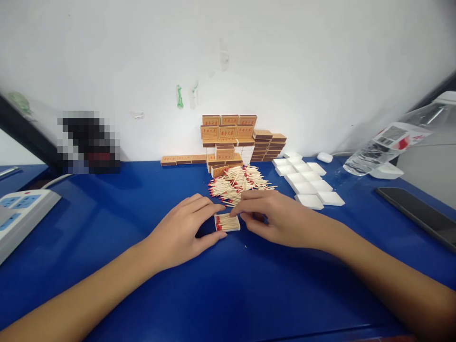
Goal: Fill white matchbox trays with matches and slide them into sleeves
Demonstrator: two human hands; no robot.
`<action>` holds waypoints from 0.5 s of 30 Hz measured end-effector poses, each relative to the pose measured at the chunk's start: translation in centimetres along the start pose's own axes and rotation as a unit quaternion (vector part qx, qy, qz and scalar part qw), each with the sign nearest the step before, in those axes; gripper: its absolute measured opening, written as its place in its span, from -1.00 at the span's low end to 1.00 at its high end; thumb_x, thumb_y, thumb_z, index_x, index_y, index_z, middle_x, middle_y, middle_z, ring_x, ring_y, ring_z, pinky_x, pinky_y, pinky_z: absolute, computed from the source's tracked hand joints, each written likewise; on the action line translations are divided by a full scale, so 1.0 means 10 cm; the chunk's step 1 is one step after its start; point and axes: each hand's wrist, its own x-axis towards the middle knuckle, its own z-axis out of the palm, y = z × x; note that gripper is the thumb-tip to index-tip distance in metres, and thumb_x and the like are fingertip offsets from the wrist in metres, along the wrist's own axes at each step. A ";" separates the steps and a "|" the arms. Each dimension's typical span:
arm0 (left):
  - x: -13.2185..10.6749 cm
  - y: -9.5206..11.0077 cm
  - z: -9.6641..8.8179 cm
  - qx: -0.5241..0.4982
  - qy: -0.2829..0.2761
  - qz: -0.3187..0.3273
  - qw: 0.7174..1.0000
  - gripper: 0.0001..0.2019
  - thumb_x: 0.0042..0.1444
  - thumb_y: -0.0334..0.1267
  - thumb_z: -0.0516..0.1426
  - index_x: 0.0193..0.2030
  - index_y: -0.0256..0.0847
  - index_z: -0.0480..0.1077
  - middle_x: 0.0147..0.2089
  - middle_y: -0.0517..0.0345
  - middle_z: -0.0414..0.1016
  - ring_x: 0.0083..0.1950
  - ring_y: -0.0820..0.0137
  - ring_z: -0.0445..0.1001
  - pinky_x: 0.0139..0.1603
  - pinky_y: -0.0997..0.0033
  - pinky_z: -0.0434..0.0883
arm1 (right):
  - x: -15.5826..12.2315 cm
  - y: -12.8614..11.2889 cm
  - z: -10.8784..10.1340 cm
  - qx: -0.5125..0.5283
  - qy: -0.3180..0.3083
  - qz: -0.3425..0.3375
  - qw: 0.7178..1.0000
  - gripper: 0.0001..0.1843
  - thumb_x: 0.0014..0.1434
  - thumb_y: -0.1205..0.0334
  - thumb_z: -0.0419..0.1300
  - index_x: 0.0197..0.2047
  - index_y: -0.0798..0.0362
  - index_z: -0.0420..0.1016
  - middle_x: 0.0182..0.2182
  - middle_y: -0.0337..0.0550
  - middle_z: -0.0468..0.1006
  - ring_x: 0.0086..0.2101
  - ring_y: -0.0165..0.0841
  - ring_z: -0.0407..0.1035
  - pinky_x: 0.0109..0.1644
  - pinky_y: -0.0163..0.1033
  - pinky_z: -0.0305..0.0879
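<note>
A small white matchbox tray (227, 222) filled with red-tipped matches lies on the blue table (228, 285). My left hand (185, 232) clasps the tray's left end between thumb and forefinger. From the right, my right hand (274, 216) pinches the tray's other end, fingers pressed together. Just behind the hands lies a loose heap of matches (238, 183).
Stacked brown matchboxes (237, 140) stand against the white wall. Several empty white trays (308, 183) lie to the right. A tilted plastic bottle (392, 142) and a dark phone (416, 213) are at far right; a power strip (21, 211) at far left.
</note>
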 end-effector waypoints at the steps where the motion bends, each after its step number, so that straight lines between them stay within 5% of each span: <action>1: 0.00 0.00 0.00 0.000 0.001 -0.001 1.000 -0.62 0.35 -0.11 0.27 0.22 -0.21 0.46 0.01 -0.04 0.59 0.04 0.13 0.51 0.12 0.00 0.51 | 0.00 0.02 -0.01 -0.007 0.022 0.009 1.000 -0.72 0.28 0.50 0.15 -0.09 0.05 0.64 -0.29 -0.18 0.56 -0.34 -0.38 0.37 -0.25 -0.26 0.20; 5: 0.00 0.01 -0.01 -0.008 -0.001 -0.007 1.000 -0.61 0.34 -0.11 0.27 0.23 -0.18 0.45 0.01 -0.03 0.60 0.04 0.13 0.52 0.13 0.00 0.51 | 0.03 0.14 0.03 -0.044 0.081 0.052 0.994 -0.85 0.32 0.41 0.19 -0.19 0.06 0.61 -0.40 -0.22 0.52 -0.37 -0.37 0.33 -0.25 -0.25 0.16; 15: 0.00 0.04 -0.02 -0.013 -0.013 0.004 1.000 -0.59 0.33 -0.13 0.27 0.24 -0.21 0.45 0.00 -0.03 0.60 0.03 0.14 0.54 0.10 0.05 0.52 | 0.15 0.21 0.21 -0.049 0.056 0.090 0.993 -0.88 0.37 0.34 0.23 -0.26 0.08 0.49 -0.36 -0.20 0.51 -0.35 -0.37 0.32 -0.23 -0.26 0.15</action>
